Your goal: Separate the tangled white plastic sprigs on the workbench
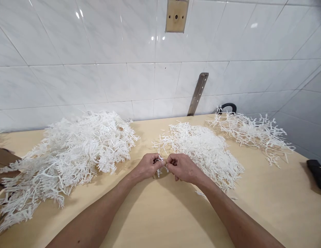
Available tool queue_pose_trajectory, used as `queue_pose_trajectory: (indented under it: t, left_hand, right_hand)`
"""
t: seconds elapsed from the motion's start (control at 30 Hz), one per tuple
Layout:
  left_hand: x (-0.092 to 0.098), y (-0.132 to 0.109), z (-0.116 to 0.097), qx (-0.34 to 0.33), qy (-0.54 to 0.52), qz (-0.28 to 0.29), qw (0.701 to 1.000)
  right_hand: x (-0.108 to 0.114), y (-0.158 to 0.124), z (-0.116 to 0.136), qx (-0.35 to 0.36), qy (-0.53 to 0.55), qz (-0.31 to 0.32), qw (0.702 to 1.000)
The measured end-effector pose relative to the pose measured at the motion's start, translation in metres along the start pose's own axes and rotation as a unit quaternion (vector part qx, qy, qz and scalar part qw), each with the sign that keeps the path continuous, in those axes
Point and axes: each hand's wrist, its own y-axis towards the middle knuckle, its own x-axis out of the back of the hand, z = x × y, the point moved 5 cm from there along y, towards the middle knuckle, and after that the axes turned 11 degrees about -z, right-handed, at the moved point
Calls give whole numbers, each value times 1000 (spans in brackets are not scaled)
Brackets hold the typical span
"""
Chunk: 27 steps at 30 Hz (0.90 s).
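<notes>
Both hands meet low over the table, fingertips almost touching. My left hand (148,166) is closed in a pinch on a small white branched plastic piece (159,159), whose thin prongs stick out around the fingers. Facing it, my right hand (183,167) is also pinched, at the tip of the same piece; what lies between its fingertips is too small to make out fully. Just behind and right of the hands lies a heap of short loose white bits (204,146). To the left spreads a larger pile of white branched pieces (90,141).
Thin bare white branches (249,132) lie at the back right, with a black curved handle (229,107) behind them. A metal ruler-like strip (198,93) leans on the tiled wall. A black object (317,174) sits at the right edge, a brown box (5,162) at the left.
</notes>
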Motion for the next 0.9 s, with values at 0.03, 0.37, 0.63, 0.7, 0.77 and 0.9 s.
queue_pose_trajectory:
  t: [0.03, 0.37, 0.63, 0.7, 0.77, 0.9]
  left_hand:
    - [0, 0, 0, 2, -4, -2, 1000]
    - [8, 4, 6, 82, -115, -91, 986]
    - [8, 2, 0, 90, -150, -96, 980]
    - [7, 2, 0, 87, -147, -92, 981]
    - [7, 3, 0, 84, -148, -90, 981]
    - [6, 3, 1, 88, -149, -86, 981]
  right_hand:
    - [1, 1, 0, 0, -27, -23, 999]
    - [94, 3, -10, 0, -239, -346, 907]
    - [125, -8, -15, 17, -211, -458, 864]
    - [103, -4, -8, 22, -131, -370, 920]
    - [73, -1, 3, 51, -82, -264, 960]
    - [32, -2, 14, 88, -45, -181, 978]
